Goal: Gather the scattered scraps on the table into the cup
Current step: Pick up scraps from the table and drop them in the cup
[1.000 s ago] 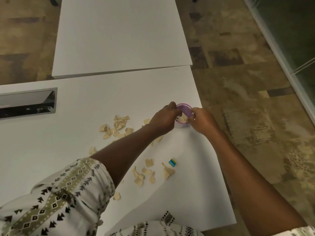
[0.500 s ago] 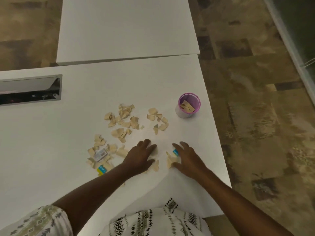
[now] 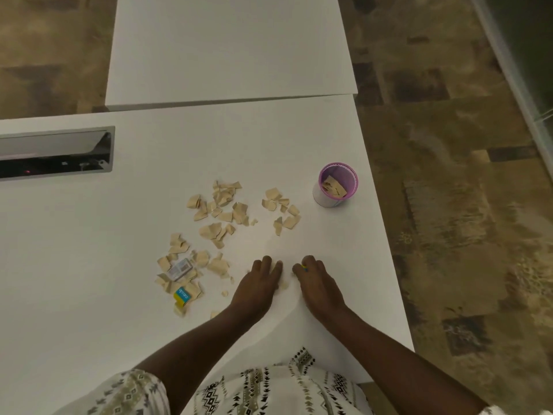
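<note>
- The gathering step is in hand: both hands are lowered onto the white table at its near edge, over the loose pieces closest to the person.
- The left hand is laid with its fingers bent down onto the surface beside a few pale bits; whether anything is grasped cannot be told.
- The fingers of the right hand are curled, and a small blue and yellow scrap is seen nipped between them.
- The purple-rimmed white cup stands upright near the table's right edge, well apart from both hands, with some tan pieces already inside.
- Most of the torn tan paper scraps lie spread left of the cup, so the task is judged far from done.
- Next, the pinched pieces would need to be lifted, carried over the rim and released without the light cup being tipped.
</note>
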